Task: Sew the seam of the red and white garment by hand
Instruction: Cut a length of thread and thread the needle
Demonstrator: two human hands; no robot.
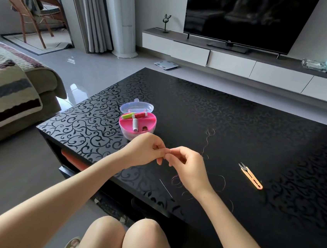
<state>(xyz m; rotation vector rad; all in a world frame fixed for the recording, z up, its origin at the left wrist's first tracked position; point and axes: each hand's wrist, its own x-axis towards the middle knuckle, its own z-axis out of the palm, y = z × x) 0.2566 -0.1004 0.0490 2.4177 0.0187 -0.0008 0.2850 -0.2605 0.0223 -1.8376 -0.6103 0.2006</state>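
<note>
The black counter (238, 131), glossy and patterned with scrolling vines, carries everything. Beyond the grip and a little to its left stands a round pink sewing kit (137, 124), its clear lid tipped back, with red, green and white spools lying in the compartments. Over the counter's near edge the left hand (146, 148) and right hand (190, 165) meet fingertip to fingertip. Each grip is closed, thumb and forefinger pinched together on the thread (176, 180), though the strand is too fine to see between the fingertips. To the right of the grip, well apart, lie orange thread snips (251, 175), blades pointing away. The thread is thin and reddish, lying in loose curls below and to the right of the right hand, with one kinked tail running away beyond it. Just below the grip a slim silver needle (166, 187) lies flat on the counter, untouched.
</note>
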